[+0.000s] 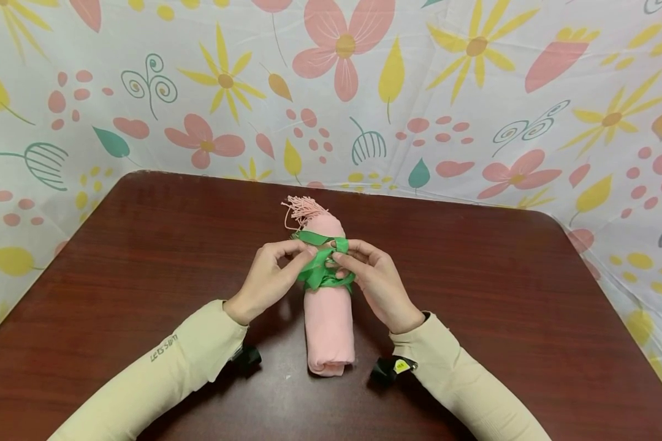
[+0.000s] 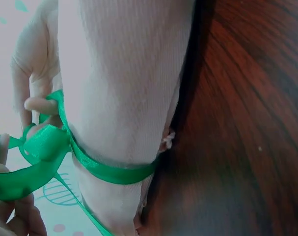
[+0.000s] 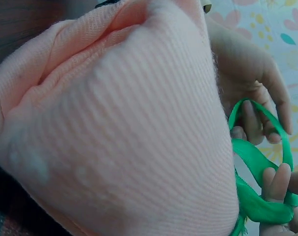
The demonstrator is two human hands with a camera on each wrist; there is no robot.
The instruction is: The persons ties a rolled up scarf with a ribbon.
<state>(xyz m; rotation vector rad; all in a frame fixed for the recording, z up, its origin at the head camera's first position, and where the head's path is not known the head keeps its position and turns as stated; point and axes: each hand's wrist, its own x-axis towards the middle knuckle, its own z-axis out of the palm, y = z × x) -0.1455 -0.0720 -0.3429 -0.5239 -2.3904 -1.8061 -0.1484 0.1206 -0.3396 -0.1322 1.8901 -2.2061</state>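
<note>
A rolled pink scarf [image 1: 329,324] with a fringe [image 1: 306,209] at its far end lies lengthwise on the table. Round its upper half runs a green ribbon [image 1: 315,278], with loops and a loose end on top. My left hand [image 1: 266,278] pinches a part of the ribbon between thumb and forefinger, left of the roll. From the right side, my right hand [image 1: 385,288] pinches a ribbon loop near the middle. In the left wrist view, the ribbon band [image 2: 114,173] circles the roll. The knot area is partly hidden by fingers.
The dark brown wooden table [image 1: 143,257] extends to both sides of the scarf. Behind it hangs a white cloth [image 1: 458,104] with flower and leaf prints. Black wrist devices [image 1: 385,370] sit under both cuffs, near the tabletop.
</note>
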